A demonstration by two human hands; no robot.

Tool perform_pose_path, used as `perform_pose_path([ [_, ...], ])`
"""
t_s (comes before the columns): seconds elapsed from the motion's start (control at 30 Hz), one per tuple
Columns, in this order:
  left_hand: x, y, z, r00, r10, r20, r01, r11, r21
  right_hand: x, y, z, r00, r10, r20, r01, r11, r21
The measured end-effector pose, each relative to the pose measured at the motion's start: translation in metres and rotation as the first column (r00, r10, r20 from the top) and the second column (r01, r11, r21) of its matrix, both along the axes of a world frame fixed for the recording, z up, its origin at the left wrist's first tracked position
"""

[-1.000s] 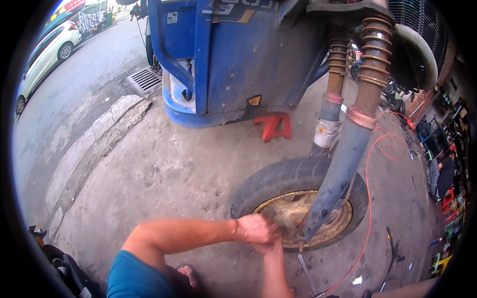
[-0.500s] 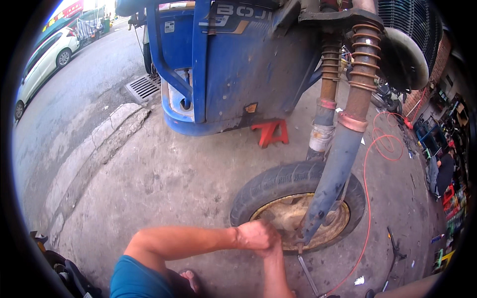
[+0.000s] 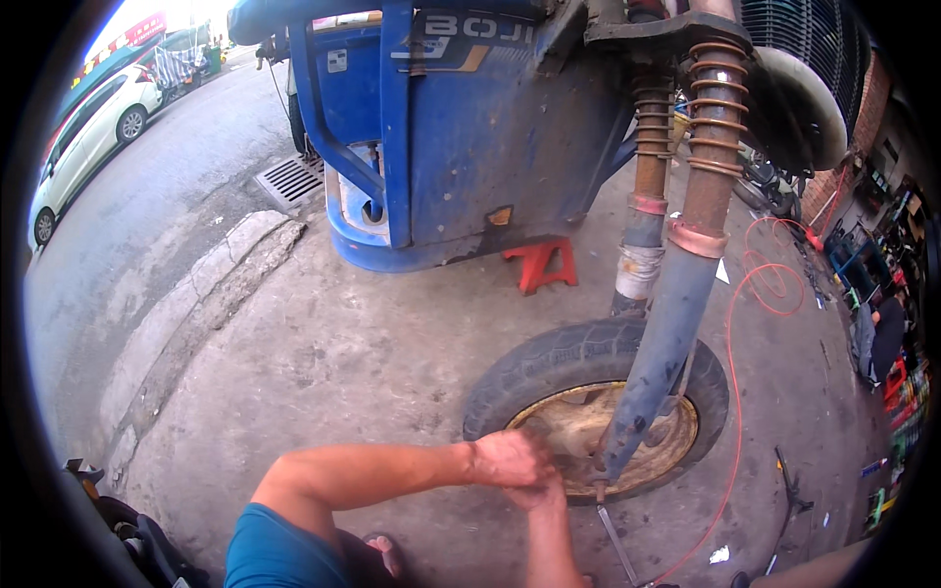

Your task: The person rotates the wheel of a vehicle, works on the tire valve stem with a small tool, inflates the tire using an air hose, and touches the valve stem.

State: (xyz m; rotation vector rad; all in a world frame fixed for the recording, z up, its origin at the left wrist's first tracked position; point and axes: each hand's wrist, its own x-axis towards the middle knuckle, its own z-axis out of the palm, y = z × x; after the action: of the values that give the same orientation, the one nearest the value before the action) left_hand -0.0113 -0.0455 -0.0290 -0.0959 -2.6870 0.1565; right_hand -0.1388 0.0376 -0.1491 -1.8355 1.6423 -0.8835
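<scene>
Stained concrete (image 3: pixel 363 353) forms the work surface; a blue vehicle body (image 3: pixel 510 147) stands beyond the wheel (image 3: pixel 510 377). Location: the wheel sits at the foot of the grey fork leg (image 3: pixel 662 358), which crosses its near face. Status: the wheel appears mounted; hand work beside it appears unfinished; remaining steps cannot be determined. Orientation: the visible face points upward and toward the person; its long apparent axis runs left to right, rising slightly rightward. The left hand (image 3: pixel 512 459) overlaps the right hand (image 3: pixel 539 492) at the wheel's near left edge. Left fingers appear curled together, grip unclear; right fingers are hidden, state indeterminable.
</scene>
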Motion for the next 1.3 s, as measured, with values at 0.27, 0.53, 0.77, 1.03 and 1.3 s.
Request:
perform_pose_path([
  [0.27, -0.003, 0.004, 0.016, 1.000, -0.010, 0.024, 0.010, 0.999, -0.031, 0.008, 0.000, 0.029, 0.976, 0.017, -0.217, 0.013, 0.991, 0.135],
  [0.53, -0.007, -0.001, 0.026, 0.996, 0.036, 0.078, -0.033, 0.999, -0.036, 0.011, 0.000, -0.015, 0.962, -0.057, 0.267, 0.020, 0.990, 0.142],
  [0.77, -0.003, 0.000, 0.033, 0.979, -0.017, 0.201, 0.026, 0.999, -0.039, 0.011, -0.007, 0.009, -0.708, -0.311, 0.634, -0.405, 0.914, -0.004],
  [1.03, -0.001, -0.002, 0.028, 0.991, -0.034, 0.127, 0.044, 0.996, -0.077, 0.016, -0.010, 0.010, -0.656, -0.342, 0.673, -0.389, 0.917, 0.087],
  [1.3, -0.009, -0.001, 0.033, 0.990, -0.007, 0.141, 0.011, 0.999, -0.032, 0.010, -0.008, -0.021, -0.680, -0.271, 0.681, -0.395, 0.918, -0.029],
])
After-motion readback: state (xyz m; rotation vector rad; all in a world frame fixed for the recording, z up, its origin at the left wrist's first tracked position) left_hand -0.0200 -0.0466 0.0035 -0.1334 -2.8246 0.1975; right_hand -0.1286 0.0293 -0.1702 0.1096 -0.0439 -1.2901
